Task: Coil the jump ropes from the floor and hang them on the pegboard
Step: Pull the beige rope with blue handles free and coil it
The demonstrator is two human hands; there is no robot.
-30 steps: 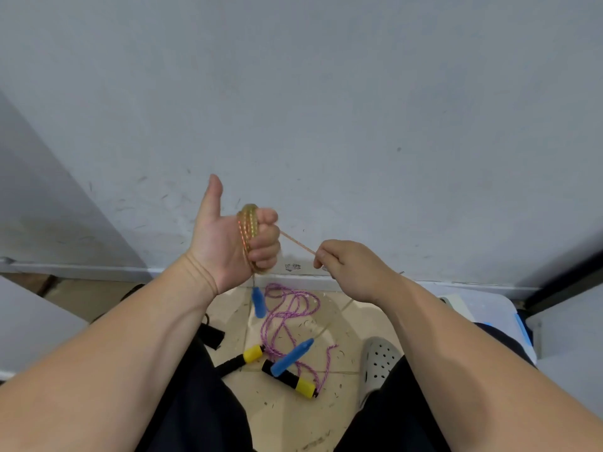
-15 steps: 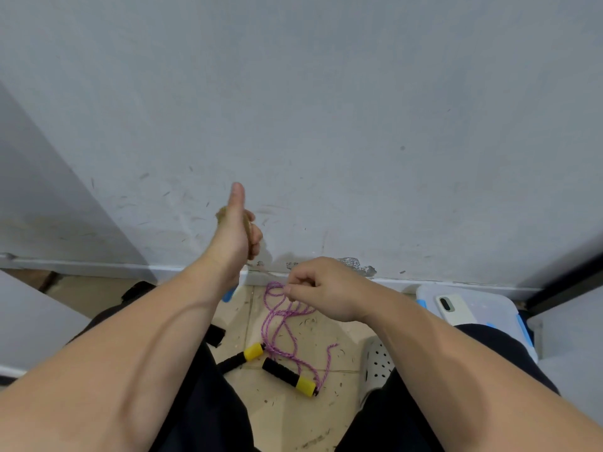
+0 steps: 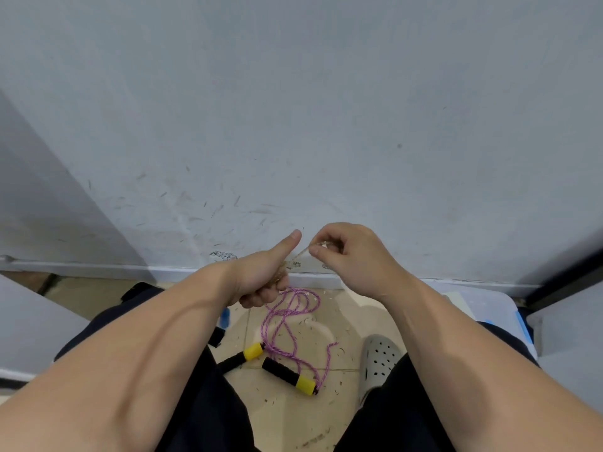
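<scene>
Both of your hands hold the tan jump rope in front of the wall.
Your left hand is clenched around the coiled tan rope, thumb raised; your right hand pinches its taut strand. Below, the purple rope with black-and-yellow handles lies loose on the floor, left of your grey shoe.

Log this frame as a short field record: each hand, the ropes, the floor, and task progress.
left hand: fist closed on coiled tan rope, thumb up
right hand: pinching the tan rope's free strand, taut between the hands
purple rope: loose on floor, black-and-yellow handles beside it
blue handle: partly hidden under left forearm
pegboard: not in view
progress: one rope mid-coil, none hung
</scene>
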